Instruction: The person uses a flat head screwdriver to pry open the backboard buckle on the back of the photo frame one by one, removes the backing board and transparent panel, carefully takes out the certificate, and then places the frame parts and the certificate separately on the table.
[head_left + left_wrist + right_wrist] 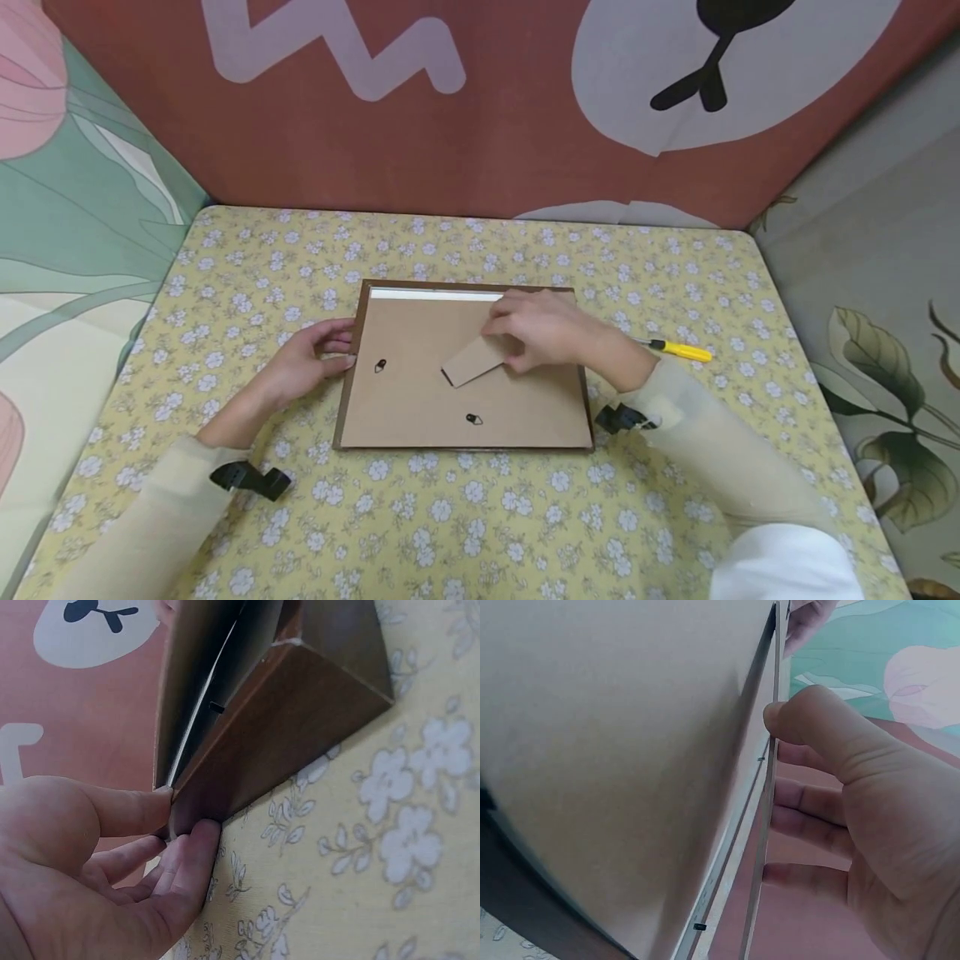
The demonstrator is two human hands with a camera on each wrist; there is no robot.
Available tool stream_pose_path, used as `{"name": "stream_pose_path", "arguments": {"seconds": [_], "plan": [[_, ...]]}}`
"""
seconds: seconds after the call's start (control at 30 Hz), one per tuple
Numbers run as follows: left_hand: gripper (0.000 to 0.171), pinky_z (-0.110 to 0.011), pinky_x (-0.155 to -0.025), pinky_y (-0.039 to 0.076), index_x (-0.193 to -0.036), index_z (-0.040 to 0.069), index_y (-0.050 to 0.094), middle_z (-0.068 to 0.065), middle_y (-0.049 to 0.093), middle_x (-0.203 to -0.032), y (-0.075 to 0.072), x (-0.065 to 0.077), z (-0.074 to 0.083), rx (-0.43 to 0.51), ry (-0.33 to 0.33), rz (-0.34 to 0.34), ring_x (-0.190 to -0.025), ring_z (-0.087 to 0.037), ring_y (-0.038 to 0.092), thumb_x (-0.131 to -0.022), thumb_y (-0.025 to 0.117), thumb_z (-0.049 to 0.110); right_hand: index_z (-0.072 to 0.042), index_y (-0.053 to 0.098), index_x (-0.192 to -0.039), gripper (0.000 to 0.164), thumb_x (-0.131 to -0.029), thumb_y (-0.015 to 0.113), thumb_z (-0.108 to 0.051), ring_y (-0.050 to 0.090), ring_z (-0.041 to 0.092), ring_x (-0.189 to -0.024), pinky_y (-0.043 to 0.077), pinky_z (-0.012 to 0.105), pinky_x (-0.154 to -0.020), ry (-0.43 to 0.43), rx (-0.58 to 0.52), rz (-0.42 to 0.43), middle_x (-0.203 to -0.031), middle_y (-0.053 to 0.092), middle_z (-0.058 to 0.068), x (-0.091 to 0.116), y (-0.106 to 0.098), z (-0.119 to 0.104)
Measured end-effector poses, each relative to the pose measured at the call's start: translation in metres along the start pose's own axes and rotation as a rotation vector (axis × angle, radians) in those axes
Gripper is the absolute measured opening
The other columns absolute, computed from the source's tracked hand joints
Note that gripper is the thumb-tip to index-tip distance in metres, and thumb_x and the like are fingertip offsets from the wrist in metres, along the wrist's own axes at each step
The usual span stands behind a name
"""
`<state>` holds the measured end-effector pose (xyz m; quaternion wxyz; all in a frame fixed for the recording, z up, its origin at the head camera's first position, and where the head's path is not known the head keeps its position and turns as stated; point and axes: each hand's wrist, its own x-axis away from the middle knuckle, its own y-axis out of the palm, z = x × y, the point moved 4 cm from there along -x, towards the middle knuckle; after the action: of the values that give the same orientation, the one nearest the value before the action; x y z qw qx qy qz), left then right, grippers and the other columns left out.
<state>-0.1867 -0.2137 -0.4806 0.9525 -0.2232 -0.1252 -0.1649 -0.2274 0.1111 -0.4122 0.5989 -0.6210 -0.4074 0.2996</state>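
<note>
A picture frame (347, 404) with a dark brown rim lies face down, its tan backing board (412, 333) upward. A white strip shows along the far edge, between board and rim. My left hand (315, 362) grips the frame's left side, thumb at the upper edge and fingers against the outer side (247, 742). Over the board's right half, my right hand (543, 325) pinches the tan easel leg (474, 363), whose free end points toward the near left. The right wrist view shows the thumb and fingers on opposite faces of this thin leg (759, 892).
Two small black hanging rings (380, 365) are fixed on the backing board. To the right of the frame lies a screwdriver (686, 351) with a yellow handle, its shaft partly behind my right wrist. A yellow flowered cloth (450, 508) covers the table; printed panels (510, 133) surround it.
</note>
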Motion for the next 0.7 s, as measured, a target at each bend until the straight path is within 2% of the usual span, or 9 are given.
{"name": "stream_pose_path", "arguments": {"seconds": [0.13,0.23,0.47,0.7], "plan": [[0.063,-0.015,-0.088,0.053,-0.155,-0.002,0.034,-0.023,0.052,-0.138,0.0,0.0,0.0,-0.003,-0.001,-0.001,-0.125,-0.037,0.053,-0.098,0.061,-0.002,-0.017,0.073,-0.124,0.048,-0.081,0.083,-0.035,0.06,0.021,-0.112,0.058,0.033,-0.08,0.02,-0.028,0.011,-0.124,0.067,0.004,0.002,-0.005,0.002],[0.063,-0.015,-0.088,0.053,-0.155,-0.002,0.034,-0.024,0.052,-0.138,0.0,-0.001,0.0,0.002,0.004,-0.001,-0.125,-0.037,0.053,-0.098,0.061,-0.002,-0.018,0.073,-0.125,0.048,-0.081,0.084,-0.036,0.06,0.02,-0.113,0.058,0.034,-0.08,0.03,-0.041,0.007,-0.125,0.066,0.003,0.003,-0.006,0.001],[0.063,-0.015,-0.087,0.054,-0.155,-0.003,0.035,-0.024,0.052,-0.138,0.0,-0.002,-0.001,0.021,0.0,-0.004,-0.124,-0.037,0.052,-0.098,0.062,-0.001,-0.017,0.071,-0.125,0.05,-0.08,0.083,-0.035,0.059,0.014,-0.099,0.055,0.028,-0.071,0.009,-0.062,-0.026,-0.12,0.065,-0.001,0.008,0.006,-0.01],[0.064,-0.015,-0.088,0.053,-0.155,-0.002,0.036,-0.023,0.053,-0.138,-0.001,-0.002,0.0,0.015,-0.011,0.0,-0.125,-0.036,0.052,-0.097,0.064,0.0,-0.015,0.07,-0.127,0.05,-0.082,0.085,-0.031,0.061,0.018,-0.111,0.056,0.035,-0.092,0.014,-0.112,0.004,-0.124,0.065,0.001,0.017,0.018,-0.014]]}}
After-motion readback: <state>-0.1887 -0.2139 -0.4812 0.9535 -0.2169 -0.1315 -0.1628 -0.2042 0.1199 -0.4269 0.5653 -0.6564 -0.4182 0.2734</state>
